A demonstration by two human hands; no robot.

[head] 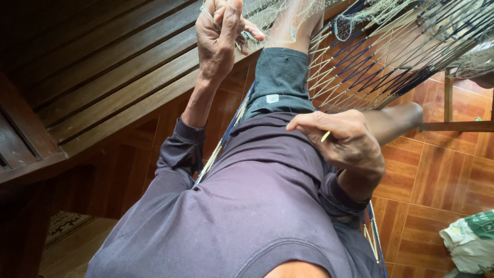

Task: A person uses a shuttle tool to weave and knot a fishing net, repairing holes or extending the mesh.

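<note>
Fishing net (267,13), pale and fine, hangs bunched above my knee. My left hand (220,33) pinches its mesh; my right hand (342,139) grips a thin yellow netting needle (325,136) at my lap. I judge mending underway, with much left.

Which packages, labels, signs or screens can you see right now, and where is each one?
Small label: sewn on the hem of the dark grey shorts, between the two hands; rectangular, white with faint print.
Sack: on the tiled floor at the lower right edge, crumpled, white with a green printed patch, partly cut off by the frame.
No signs or screens in view.
</note>
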